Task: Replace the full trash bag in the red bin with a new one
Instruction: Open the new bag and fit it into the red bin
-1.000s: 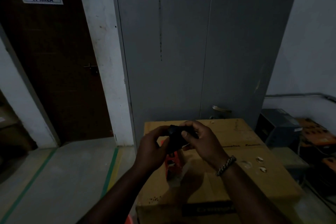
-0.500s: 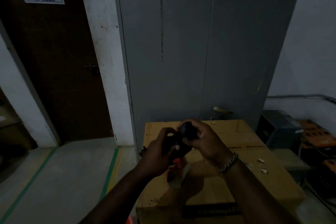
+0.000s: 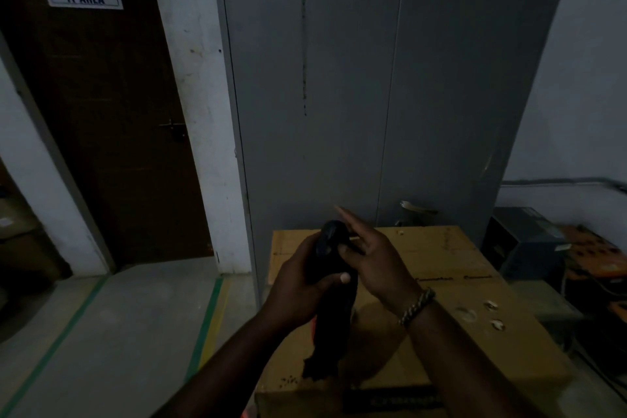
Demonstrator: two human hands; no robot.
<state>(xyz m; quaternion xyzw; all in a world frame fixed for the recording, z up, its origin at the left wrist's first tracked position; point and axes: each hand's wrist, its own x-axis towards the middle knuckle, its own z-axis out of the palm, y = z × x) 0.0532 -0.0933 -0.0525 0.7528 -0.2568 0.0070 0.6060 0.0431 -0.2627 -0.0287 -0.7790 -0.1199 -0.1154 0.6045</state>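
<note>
A black trash bag [image 3: 334,319], still partly rolled at its top, hangs down in a long strip in front of me. My left hand [image 3: 302,282] grips it around the middle, thumb across the front. My right hand [image 3: 369,256] is beside the rolled top, its thumb touching the roll and its fingers stretched out straight and apart. A small strip of red [image 3: 312,327] shows just behind the bag's left edge; the red bin itself is hidden in the dim light.
A large cardboard box [image 3: 451,285] stands directly ahead under my hands. Behind it is a tall grey metal cabinet [image 3: 373,78]. A brown door [image 3: 112,132] with a "RESTRICTED IT AREA" sign is on the left. Equipment boxes [image 3: 529,241] crowd the right corner.
The compact roll held between both hands has unrolled and now hangs down in a long strip. My right hand's fingers have gone from curled around the roll to straight.
</note>
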